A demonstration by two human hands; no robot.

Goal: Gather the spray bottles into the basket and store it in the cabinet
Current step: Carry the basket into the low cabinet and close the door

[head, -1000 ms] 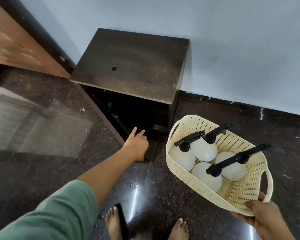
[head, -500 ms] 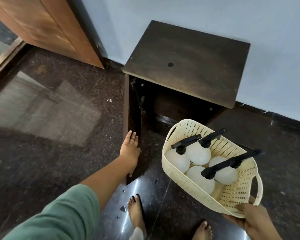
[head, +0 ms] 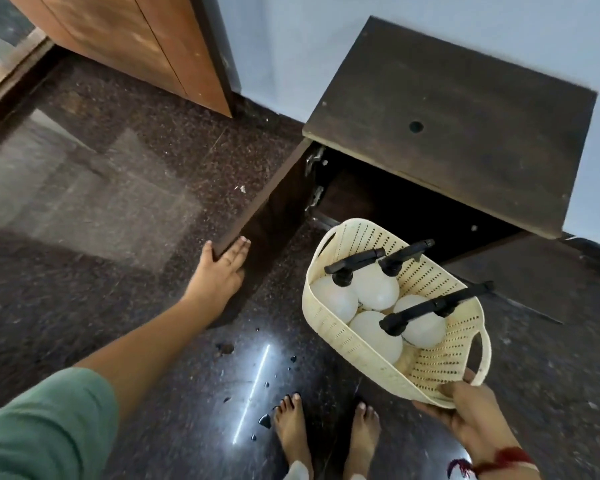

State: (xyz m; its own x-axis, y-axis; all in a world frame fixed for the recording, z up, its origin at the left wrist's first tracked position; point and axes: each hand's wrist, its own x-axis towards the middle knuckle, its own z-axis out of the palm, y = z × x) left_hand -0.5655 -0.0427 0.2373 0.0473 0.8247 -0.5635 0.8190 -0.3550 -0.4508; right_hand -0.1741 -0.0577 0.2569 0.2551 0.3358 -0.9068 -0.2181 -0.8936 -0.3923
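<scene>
Only the head view to go on here. Your left hand [head: 222, 271] is on the free edge of the cabinet door [head: 274, 206], fingers loosely together and laid over the edge, thumb on the outer face. Your right hand [head: 465, 407] pinches the near rim of the basket [head: 343, 344], thumb on top and the rest curled under, with all four spray bottles [head: 378, 289] inside.

The cabinet [head: 465, 109] opening looks dark and low, so I'd swing that door fully aside first, then level the basket. It's tipped and held from one end, and the black nozzles poke past the far rim, so feed it in low or they'll likely catch the top panel. The basket hangs just in front of the opening, not yet inside.
</scene>
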